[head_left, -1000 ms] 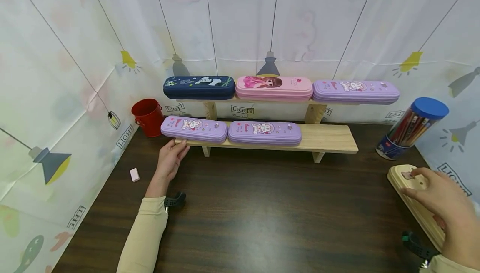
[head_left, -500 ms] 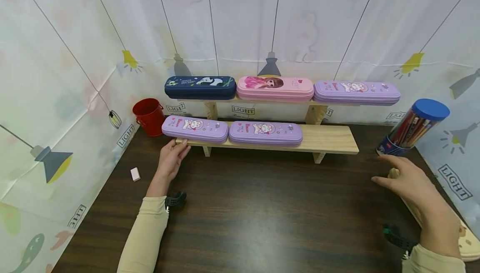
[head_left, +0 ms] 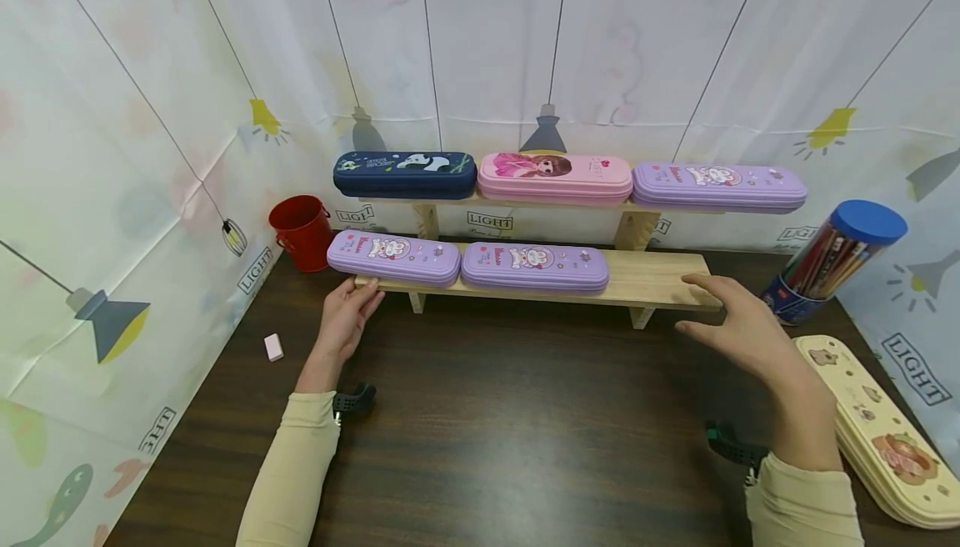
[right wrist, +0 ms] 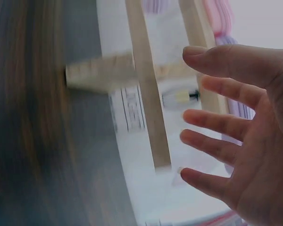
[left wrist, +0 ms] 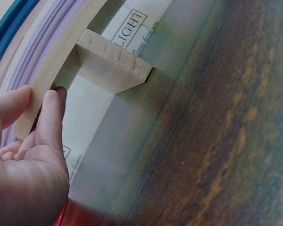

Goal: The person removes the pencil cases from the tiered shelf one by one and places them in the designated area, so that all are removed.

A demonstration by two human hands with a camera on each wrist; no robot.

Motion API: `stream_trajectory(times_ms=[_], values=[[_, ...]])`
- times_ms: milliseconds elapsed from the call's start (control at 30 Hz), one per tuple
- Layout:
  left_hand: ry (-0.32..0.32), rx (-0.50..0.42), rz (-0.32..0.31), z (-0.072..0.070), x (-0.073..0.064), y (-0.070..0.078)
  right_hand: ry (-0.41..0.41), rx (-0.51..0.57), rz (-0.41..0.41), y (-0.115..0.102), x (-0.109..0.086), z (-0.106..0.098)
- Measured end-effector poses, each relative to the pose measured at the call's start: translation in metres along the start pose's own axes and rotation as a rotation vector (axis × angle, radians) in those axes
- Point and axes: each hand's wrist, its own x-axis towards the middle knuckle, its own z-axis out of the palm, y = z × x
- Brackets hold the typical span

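My left hand [head_left: 347,318] pinches the left end of the lower board of a two-tier wooden shelf [head_left: 656,278]; in the left wrist view, thumb [left wrist: 16,103] and fingers lie on either side of the board's edge. Two purple pencil cases, one at the left [head_left: 393,258] and one beside it [head_left: 535,267], lie on that board. My right hand [head_left: 750,338], empty with fingers spread, reaches close to the board's right end. Along the upper board sit a navy panda pencil case [head_left: 405,175], a pink one [head_left: 555,178] and a purple one [head_left: 720,188].
A cream pencil case [head_left: 873,430] lies on the dark table at the right, near the wall. Behind it a blue-lidded tub of pencils [head_left: 836,259] leans slightly in view. At the left stand a red bucket [head_left: 302,234] and a small pale eraser-like block [head_left: 273,348].
My right hand has moved left from over the cream pencil case to the lower board's right end, uncovering the case. The left hand keeps its hold on the board.
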Motion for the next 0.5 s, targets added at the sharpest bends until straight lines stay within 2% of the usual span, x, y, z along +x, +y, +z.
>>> stream_trajectory(times_ms=[167,367,500], values=[[0.006,-0.001,0.007,-0.003,0.0,0.0,-0.003,0.064,-0.086,-0.028,0.026,0.015],[0.008,0.006,0.023,-0.001,0.0,-0.002,0.005,0.09,-0.163,-0.053,0.05,0.036],[0.007,0.007,0.036,0.003,0.002,-0.004,0.072,0.072,-0.268,-0.063,0.062,0.05]])
